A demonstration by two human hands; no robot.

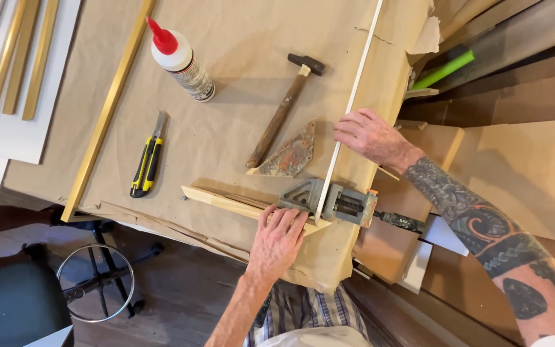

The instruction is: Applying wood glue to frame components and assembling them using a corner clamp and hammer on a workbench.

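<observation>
Moulding strip (354,96) running away up-right from corner clamp (329,200), hands (277,241) (370,135) pressing flat, fingers spread.

Both hands (277,241) (369,135) flat, palms down

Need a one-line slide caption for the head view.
Left hand presses a wood strip at a corner clamp; right hand steadies a white moulding.

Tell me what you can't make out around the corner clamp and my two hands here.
Head view only:
- Where the two mouldings meet: hidden inside the corner clamp.
- Wood strip under the left hand: its end is covered by that hand.
- White strip: its top runs off the upper edge.
- Right hand fingertips: whether they grip or just rest on the strip is unclear.
</observation>
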